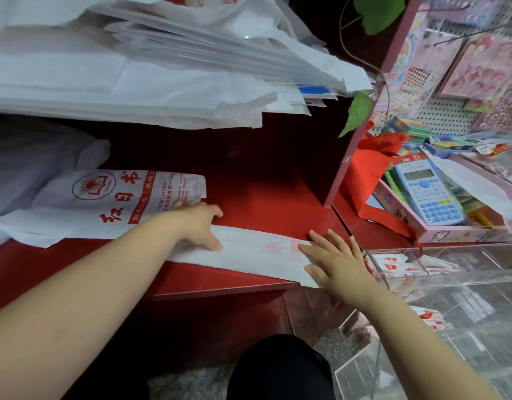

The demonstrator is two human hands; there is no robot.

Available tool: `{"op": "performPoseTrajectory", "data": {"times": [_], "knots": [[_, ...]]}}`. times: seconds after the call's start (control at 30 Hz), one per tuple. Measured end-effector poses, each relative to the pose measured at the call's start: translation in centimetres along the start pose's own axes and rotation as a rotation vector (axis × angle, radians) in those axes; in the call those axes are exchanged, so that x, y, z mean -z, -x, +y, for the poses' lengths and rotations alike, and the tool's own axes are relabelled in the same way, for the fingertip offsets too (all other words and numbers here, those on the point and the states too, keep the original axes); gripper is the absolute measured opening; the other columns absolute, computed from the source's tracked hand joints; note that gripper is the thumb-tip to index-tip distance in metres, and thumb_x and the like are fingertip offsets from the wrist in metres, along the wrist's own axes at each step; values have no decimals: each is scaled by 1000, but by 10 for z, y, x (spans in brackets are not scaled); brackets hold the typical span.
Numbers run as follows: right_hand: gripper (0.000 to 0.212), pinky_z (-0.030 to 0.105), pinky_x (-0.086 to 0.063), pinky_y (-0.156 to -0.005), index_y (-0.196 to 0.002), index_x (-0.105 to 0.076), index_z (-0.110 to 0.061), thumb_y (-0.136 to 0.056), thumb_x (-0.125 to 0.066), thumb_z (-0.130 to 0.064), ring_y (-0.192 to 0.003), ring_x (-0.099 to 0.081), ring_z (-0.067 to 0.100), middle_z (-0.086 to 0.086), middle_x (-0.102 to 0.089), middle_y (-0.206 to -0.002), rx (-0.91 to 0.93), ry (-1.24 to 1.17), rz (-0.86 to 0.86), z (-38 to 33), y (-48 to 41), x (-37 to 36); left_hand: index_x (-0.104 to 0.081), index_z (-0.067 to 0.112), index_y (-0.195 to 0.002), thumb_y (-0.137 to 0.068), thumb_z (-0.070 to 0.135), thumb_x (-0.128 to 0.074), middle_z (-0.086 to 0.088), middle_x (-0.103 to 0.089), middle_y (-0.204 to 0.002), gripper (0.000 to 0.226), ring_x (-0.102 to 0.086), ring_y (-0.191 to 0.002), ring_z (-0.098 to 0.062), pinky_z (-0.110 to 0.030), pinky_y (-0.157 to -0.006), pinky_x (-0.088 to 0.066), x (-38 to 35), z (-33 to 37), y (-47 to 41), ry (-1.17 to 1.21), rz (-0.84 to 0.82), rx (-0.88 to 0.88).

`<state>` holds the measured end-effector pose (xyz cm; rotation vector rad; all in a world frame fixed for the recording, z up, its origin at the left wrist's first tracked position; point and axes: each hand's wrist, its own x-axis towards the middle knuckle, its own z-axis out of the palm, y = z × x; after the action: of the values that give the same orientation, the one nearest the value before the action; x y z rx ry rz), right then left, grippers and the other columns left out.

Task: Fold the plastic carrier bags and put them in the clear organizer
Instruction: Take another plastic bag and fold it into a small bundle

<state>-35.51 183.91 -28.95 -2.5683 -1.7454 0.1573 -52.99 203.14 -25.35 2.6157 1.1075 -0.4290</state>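
Note:
A white carrier bag (260,252) folded into a long narrow strip lies along the front edge of the red shelf (263,197). My left hand (201,223) presses on the strip's left end with its fingers spread. My right hand (332,259) lies flat on the strip's right end, fingers straight. Behind my left hand lies a stack of flat white bags with red print (104,203). The clear organizer (439,284) stands at the right, with several folded bags (390,265) in its top compartment.
A big pile of white bags (151,62) sits on the shelf above. At the right lie a red cloth bag (373,174), a blue calculator (428,192) in a pink box, and stationery racks. My dark-clothed knee (278,368) is below.

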Motion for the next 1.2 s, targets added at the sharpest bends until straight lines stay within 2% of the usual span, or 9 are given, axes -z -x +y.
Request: {"op": "performPoseTrajectory", "data": {"times": [0.1, 0.23, 0.47, 0.6, 0.77, 0.93, 1.0, 1.1, 1.2], "knots": [[36, 40, -42, -85, -85, -69, -18, -70, -40, -35, -99, -56, 30, 9, -66, -105, 62, 82, 335, 4, 3, -5, -34, 17, -133, -78, 39, -70, 2, -44, -113, 69, -46, -98, -18, -27, -84, -44, 12, 12, -5, -5, -175, 8], [28, 31, -27, -66, -61, -63, -18, -76, -44, -29, -75, -38, 19, -4, -63, -67, 89, 138, 574, 1, 18, -13, -50, 11, -92, -80, 35, -70, -1, -52, -100, 34, -50, -80, -15, -19, -55, -38, 9, 21, -11, -38, -206, -72], [41, 38, -30, -83, -69, -73, -22, -79, -35, -33, -86, -67, 29, -6, -73, -83, 94, 180, 437, -9, 10, -5, -42, 19, -67, -80, 28, -70, 5, -45, -71, 31, -41, -57, -9, -19, -50, -30, -15, -2, 19, 270, 115, -115], [45, 51, -9, -110, -131, -48, -29, -98, -18, -35, -139, -18, 28, -7, -32, -147, 59, 162, 84, -27, -23, 11, -43, 46, -116, -83, 22, -67, 10, -52, -102, 47, -52, -92, -7, -15, -72, -39, -31, -21, 54, 587, 126, -123], [42, 54, 4, -111, -140, -33, -29, -101, -19, -28, -142, 2, 29, -1, -11, -155, 114, 250, -84, -58, -67, 20, -60, 62, -82, -85, 22, -65, 1, -67, -108, 40, -60, -105, -17, -19, -88, -45, -58, -39, 80, 637, 83, -242], [51, 49, 7, -112, -145, -23, -20, -95, -28, -16, -142, 9, 28, 9, 1, -156, 123, 446, -71, -86, -79, 24, -43, 67, -96, -93, 2, -42, 5, -55, -129, 65, -53, -112, -5, -3, -83, -38, -73, -48, 79, 586, -35, -278], [52, 45, 5, -113, -144, -26, -17, -93, -30, -13, -143, 3, 26, 8, -5, -155, 178, 347, 34, -86, -66, 15, -40, 62, -101, -94, -1, -39, 13, -47, -130, 64, -45, -112, 5, 2, -80, -35, -75, -49, 77, 600, -46, -295], [53, 45, -18, -109, -121, -57, -8, -75, -32, -10, -126, -46, 29, 13, -51, -133, 422, 74, 417, -72, -34, -6, -37, 65, -102, -95, 4, -42, 14, -53, -118, 62, -53, -107, 1, -5, -87, -40, -80, -47, 77, 594, -6, -327], [56, 45, -27, -105, -110, -62, -8, -61, -36, -16, -114, -54, 19, 9, -63, -118, 594, -168, 358, -59, 0, -34, -33, 74, -103, -95, 4, -41, 4, -59, -119, 70, -56, -112, -14, -25, -98, -43, -87, -44, 79, 494, -30, -343]]}}
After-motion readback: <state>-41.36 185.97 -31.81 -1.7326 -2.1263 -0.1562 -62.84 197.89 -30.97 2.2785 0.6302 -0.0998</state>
